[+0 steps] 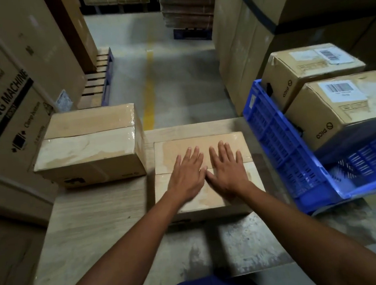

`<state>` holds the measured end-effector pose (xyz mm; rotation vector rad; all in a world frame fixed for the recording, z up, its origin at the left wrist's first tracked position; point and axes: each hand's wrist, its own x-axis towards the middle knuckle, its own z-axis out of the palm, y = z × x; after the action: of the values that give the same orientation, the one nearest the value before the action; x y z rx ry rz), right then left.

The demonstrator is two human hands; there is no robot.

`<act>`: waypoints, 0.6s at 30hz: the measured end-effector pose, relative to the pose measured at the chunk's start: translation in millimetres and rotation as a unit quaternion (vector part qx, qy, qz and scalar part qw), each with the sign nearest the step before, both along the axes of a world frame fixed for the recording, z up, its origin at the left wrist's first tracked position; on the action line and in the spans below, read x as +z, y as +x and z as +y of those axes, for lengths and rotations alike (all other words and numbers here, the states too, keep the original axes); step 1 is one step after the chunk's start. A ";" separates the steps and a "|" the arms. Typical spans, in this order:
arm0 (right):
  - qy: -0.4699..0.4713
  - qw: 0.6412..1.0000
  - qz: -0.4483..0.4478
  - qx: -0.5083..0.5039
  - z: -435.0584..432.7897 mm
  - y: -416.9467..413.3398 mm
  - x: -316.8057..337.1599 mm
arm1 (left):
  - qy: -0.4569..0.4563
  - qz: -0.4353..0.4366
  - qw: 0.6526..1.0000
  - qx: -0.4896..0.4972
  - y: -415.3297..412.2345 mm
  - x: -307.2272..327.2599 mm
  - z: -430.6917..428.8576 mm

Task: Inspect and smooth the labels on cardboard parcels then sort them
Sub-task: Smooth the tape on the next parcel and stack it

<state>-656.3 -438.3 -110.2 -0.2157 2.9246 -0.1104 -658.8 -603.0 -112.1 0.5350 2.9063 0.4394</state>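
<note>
The left hand and right hand lie flat, fingers straight and spread, thumbs nearly touching, on top of the middle parcel on the tabletop. To smooth well, press with the palms and sweep outward from the centre seam toward the edges, without letting the box slide; no printed label shows around them. A second parcel sits just left; labelled parcels fill the blue crate at right.
</note>
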 end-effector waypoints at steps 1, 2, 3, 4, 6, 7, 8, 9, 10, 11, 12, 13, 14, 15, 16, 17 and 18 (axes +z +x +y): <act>-0.001 1.000 0.001 0.001 0.1 2.1 -1.9 | -0.010 0.002 1.000 0.001 -0.3 -1.3 0.9; -0.005 1.000 -0.001 -0.001 -0.5 1.7 -2.1 | -0.018 0.003 1.000 0.001 -1.0 -1.9 0.5; -0.008 1.000 -0.004 -0.004 -1.6 0.5 -1.3 | -0.024 0.001 1.000 -0.001 -1.3 -1.5 -0.1; -0.011 1.000 -0.010 -0.007 -2.5 -0.6 0.2 | -0.029 -0.002 1.000 -0.002 -0.7 -0.5 0.2; -0.018 1.000 -0.014 -0.014 -3.8 0.3 5.5 | -0.032 -0.004 0.999 0.006 3.1 3.1 4.2; -0.026 0.999 -0.011 -0.020 -5.1 3.6 8.3 | -0.029 -0.002 0.999 0.011 6.4 4.9 6.8; -0.036 0.999 -0.002 -0.027 -6.9 9.3 11.0 | -0.027 0.000 1.000 0.015 10.7 6.4 9.0; -0.048 0.998 0.012 -0.030 -9.3 17.1 11.5 | -0.024 0.005 1.000 0.017 16.9 6.5 10.6; -0.061 0.997 0.028 -0.029 -11.7 26.6 10.2 | -0.022 0.013 0.999 0.019 25.0 5.3 11.7; -0.072 0.996 0.042 -0.026 -13.6 36.8 7.6 | -0.017 0.022 0.999 0.022 34.4 3.5 12.3; -0.078 0.995 0.052 -0.022 -15.2 47.0 3.9 | -0.012 0.028 0.999 0.026 43.9 2.1 12.6; -0.082 0.995 0.059 -0.019 -15.8 55.5 -0.6 | -0.010 0.032 0.999 0.027 51.2 -0.1 13.1; -0.083 0.994 0.064 -0.016 -15.5 61.7 -5.1 | -0.014 0.036 0.999 0.026 56.2 -2.2 13.4; -0.079 0.995 0.065 -0.014 -14.4 64.2 -8.7 | -0.021 0.039 0.999 0.026 58.1 -3.9 14.1; -0.076 0.995 0.063 -0.012 -13.6 63.5 -9.8 | -0.030 0.037 0.999 0.026 57.5 -4.1 15.0; -0.075 0.995 0.060 -0.010 -13.2 60.7 -10.1 | -0.039 0.030 0.998 0.027 55.3 -3.3 15.7; -0.076 0.995 0.060 -0.008 -13.2 57.6 -9.5 | -0.045 0.025 0.998 0.027 53.1 -2.2 16.4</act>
<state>-598.7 -451.5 -119.7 -0.2308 3.0389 -0.3353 -605.7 -586.5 -114.3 0.4608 2.9783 0.3039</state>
